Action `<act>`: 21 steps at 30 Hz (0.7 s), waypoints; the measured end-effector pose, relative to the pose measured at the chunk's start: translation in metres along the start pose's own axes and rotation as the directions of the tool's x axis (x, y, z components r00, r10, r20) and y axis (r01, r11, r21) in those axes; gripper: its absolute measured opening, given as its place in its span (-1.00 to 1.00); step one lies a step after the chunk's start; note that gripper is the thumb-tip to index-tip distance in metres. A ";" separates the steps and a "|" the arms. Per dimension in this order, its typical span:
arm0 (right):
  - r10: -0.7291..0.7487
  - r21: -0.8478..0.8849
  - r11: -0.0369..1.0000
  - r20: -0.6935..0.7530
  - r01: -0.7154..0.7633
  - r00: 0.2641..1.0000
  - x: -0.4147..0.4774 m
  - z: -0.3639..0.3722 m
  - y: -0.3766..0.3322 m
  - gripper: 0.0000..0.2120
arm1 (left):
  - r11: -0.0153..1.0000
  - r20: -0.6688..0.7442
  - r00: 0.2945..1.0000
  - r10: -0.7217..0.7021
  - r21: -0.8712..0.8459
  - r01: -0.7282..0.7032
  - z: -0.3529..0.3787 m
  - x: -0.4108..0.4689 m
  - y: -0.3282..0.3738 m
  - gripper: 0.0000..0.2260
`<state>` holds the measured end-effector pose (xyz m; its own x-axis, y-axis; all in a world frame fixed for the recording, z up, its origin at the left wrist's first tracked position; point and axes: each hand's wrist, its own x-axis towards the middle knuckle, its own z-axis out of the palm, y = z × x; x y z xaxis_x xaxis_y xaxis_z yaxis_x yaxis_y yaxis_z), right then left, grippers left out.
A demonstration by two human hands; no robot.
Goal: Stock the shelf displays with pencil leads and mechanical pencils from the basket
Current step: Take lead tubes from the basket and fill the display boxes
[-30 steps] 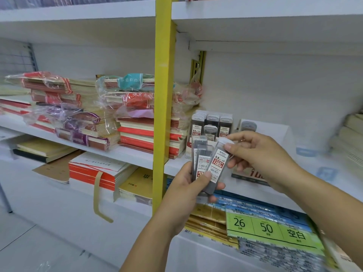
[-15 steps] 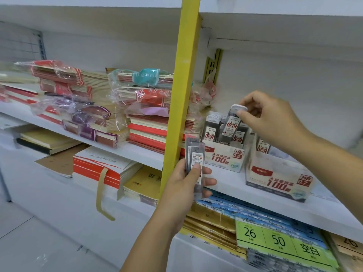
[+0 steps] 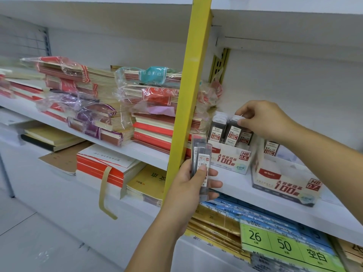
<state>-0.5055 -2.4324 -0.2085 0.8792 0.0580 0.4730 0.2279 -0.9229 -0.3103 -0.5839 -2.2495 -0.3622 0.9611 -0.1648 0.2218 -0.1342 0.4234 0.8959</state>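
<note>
A lead case (image 3: 233,132) stands in the middle row of the 0.5 box (image 3: 231,160) on the white shelf (image 3: 245,195), and the right hand (image 3: 263,120) pinches its top between thumb and curled fingers, so the step in hand seems to be seating this case. The left hand (image 3: 188,186), beside the yellow post (image 3: 188,95), grips a small stack of cases (image 3: 201,160), thumb across the front. Next, I judge, the right hand must let go and draw one case from the stack.

HB 0.5 box (image 3: 230,160) left of HB 0.7 box (image 3: 284,185), both on shelf (image 3: 334,216).
</note>
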 end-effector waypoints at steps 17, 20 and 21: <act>-0.134 0.134 0.981 -0.033 0.137 0.990 -0.068 0.001 -0.022 -0.85 | 0.998 0.069 0.997 0.020 0.054 -0.023 0.007 -0.008 0.005 -0.83; -0.093 0.360 0.933 0.208 0.012 0.974 -0.095 0.008 -0.025 -0.82 | 0.997 0.107 0.994 0.021 0.068 -0.029 0.013 -0.011 0.006 -0.83; -0.091 0.418 0.908 0.206 -0.004 0.974 -0.099 0.011 -0.023 -0.86 | 0.997 0.119 0.993 0.019 0.077 -0.028 0.014 -0.012 0.006 -0.82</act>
<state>-0.5930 -2.4125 -0.2576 0.9223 0.2187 0.3187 0.3783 -0.6795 -0.6286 -0.5999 -2.2577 -0.3541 0.9230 -0.2615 0.2825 -0.1791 0.3578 0.9165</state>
